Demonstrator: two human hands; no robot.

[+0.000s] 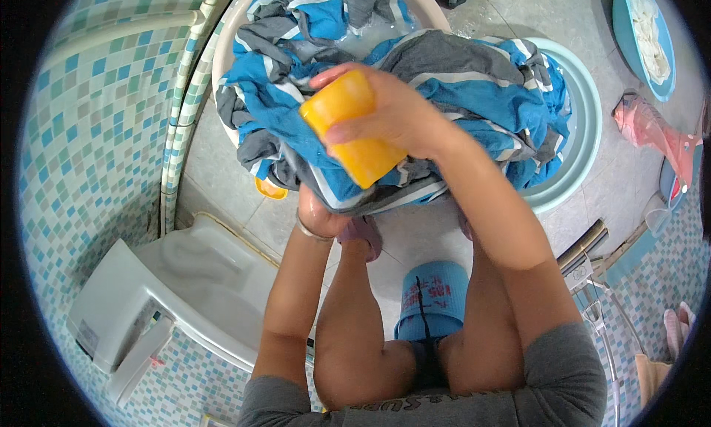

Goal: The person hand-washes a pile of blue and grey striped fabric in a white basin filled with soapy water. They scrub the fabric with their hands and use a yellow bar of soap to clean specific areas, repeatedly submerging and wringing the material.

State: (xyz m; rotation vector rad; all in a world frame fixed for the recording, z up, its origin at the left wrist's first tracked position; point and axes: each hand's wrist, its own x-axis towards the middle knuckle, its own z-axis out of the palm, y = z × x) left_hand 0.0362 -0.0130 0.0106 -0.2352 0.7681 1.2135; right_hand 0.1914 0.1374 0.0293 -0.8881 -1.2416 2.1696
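Your right hand (400, 116) grips a straight-edged, bright yellow block (339, 105) above crumpled blue, grey and white striped cloth (470, 90). Whether your left hand (320, 214) grips, I can't tell.

The room is bright to me, with a cool and rather even light. On the glossy white fixture (211, 258) lies a soft, pale glare, while the mosaic wall (104, 131) becomes more shadowed in its lower part. The right hand (392, 112) looks slightly soft. Towards the rim, straight tile rows bend strongly, and the corners sink into round blackness with bluish fringe.
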